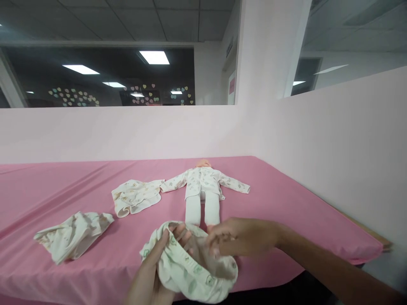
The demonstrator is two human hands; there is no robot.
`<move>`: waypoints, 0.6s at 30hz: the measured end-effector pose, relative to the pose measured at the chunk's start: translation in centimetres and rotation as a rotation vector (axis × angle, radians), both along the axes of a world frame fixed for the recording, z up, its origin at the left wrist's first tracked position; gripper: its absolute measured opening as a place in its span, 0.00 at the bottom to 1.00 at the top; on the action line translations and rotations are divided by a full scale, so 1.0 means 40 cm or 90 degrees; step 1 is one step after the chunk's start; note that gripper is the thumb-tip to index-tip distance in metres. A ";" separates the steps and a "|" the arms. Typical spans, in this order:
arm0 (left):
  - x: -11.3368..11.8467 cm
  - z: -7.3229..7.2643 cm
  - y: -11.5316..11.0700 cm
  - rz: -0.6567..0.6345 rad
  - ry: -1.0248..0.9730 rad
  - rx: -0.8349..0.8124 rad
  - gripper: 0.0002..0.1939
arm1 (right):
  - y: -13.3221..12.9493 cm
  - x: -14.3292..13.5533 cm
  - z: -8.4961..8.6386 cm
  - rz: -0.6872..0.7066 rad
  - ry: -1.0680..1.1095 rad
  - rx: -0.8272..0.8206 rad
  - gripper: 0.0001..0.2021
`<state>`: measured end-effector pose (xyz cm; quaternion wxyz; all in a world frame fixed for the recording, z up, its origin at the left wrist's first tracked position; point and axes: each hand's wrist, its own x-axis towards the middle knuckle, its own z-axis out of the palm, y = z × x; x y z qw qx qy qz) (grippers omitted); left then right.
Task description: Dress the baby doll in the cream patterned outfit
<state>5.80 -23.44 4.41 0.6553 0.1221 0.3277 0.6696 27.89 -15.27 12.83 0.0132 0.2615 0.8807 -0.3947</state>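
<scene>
A white cloth garment with green prints [187,271] is bunched up in front of me, its opening facing up. My left hand [162,250] grips its left edge, thumb outside and fingers inside the opening. At the right side of the opening is my right hand [232,237], fingers curled and slightly blurred; what they pinch, if anything, is hidden. Beyond the hands a doll [203,182] lies on its back in a printed white jacket and white trousers, arms spread. Its feet are partly covered by the garment and my right hand.
Two more printed white cloth pieces lie to the left, one beside the doll's sleeve [136,197] and one crumpled nearer the front [74,237]. A pink sheet [270,203] covers the table. White walls with windows stand behind and to the right.
</scene>
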 end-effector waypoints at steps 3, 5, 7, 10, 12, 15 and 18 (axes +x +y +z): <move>-0.018 -0.053 -0.006 -0.002 0.002 -0.025 0.16 | 0.036 -0.046 -0.022 -0.057 0.055 0.248 0.16; -0.036 -0.071 -0.023 -0.001 0.017 -0.026 0.18 | 0.068 -0.086 -0.043 -0.004 0.058 0.351 0.17; -0.055 -0.069 -0.039 0.004 0.029 -0.025 0.19 | 0.098 -0.126 -0.066 0.081 0.014 0.376 0.19; -0.067 -0.054 -0.046 0.018 0.027 -0.054 0.21 | 0.128 -0.174 -0.105 0.152 -0.104 0.381 0.19; -0.059 -0.050 -0.037 0.049 0.012 -0.095 0.21 | 0.135 -0.193 -0.132 0.156 -0.173 0.416 0.21; -0.040 -0.062 -0.017 0.097 0.005 -0.126 0.16 | 0.134 -0.202 -0.148 0.151 -0.175 0.504 0.19; -0.033 -0.086 -0.003 0.085 0.019 -0.100 0.09 | 0.131 -0.196 -0.108 0.151 -0.114 0.528 0.12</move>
